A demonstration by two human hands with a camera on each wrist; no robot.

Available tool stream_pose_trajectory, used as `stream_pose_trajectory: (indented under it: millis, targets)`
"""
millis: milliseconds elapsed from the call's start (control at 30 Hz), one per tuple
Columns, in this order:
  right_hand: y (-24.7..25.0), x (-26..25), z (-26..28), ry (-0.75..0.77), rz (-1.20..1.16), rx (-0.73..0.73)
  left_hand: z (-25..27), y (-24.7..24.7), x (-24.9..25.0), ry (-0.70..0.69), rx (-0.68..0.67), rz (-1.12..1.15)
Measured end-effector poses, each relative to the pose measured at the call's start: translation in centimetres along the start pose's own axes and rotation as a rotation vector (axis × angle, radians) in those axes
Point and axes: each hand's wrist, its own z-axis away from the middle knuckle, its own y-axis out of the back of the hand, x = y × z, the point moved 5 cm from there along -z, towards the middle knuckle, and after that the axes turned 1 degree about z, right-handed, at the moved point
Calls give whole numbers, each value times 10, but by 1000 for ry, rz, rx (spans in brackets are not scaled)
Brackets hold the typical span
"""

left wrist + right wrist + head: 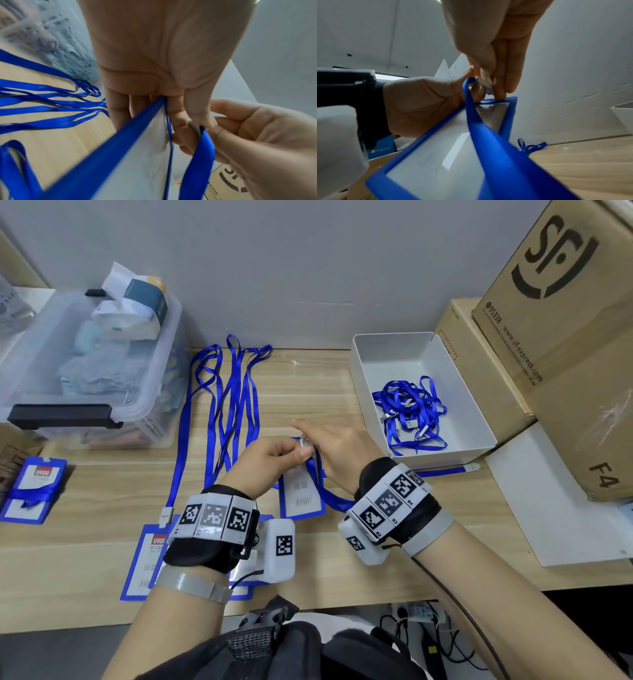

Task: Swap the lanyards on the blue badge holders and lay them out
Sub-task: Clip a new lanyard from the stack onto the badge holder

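A blue badge holder (pixel 301 498) is tilted up off the wooden table, in front of me at the middle. My left hand (pixel 291 451) grips its top edge, with the fingers behind it (pixel 181 121). My right hand (pixel 313 440) pinches the metal clip (pixel 483 81) of a blue lanyard (pixel 488 135) right at the holder's top slot (pixel 494 100). The strap loops down over the holder's face (pixel 200 162) and runs off under my right wrist. Whether the clip is latched in the slot is hidden by my fingers.
Finished holders (pixel 147 563) lie at the front left, their lanyards (pixel 233 398) stretched toward the wall. At the right, a white box (pixel 363 371) holds several loose lanyards (pixel 411 412). A clear bin (pixel 92 364) stands left, cardboard boxes (pixel 565 337) right, wrapped holders (pixel 30 491) far left.
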Motion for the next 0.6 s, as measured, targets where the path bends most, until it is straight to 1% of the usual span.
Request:
stream_pose_trajectory:
  millis: [67,167,300,400,600]
  targets:
    - [-1,4,0,-20,-50,38,0,-1,0,7,-8,9]
    - [1,15,0,-173,-208,88,-1,-2,-1,20,-18,5]
    - [9,19,-3,-269,-335,160,-2,-5,-1,17,-59,-5]
    - [8,22,-6,-355,-469,190,-2,-6,0,-5,-41,-94]
    - [-3,26,-4,-489,-630,203,-5,-5,2,-40,4,-178]
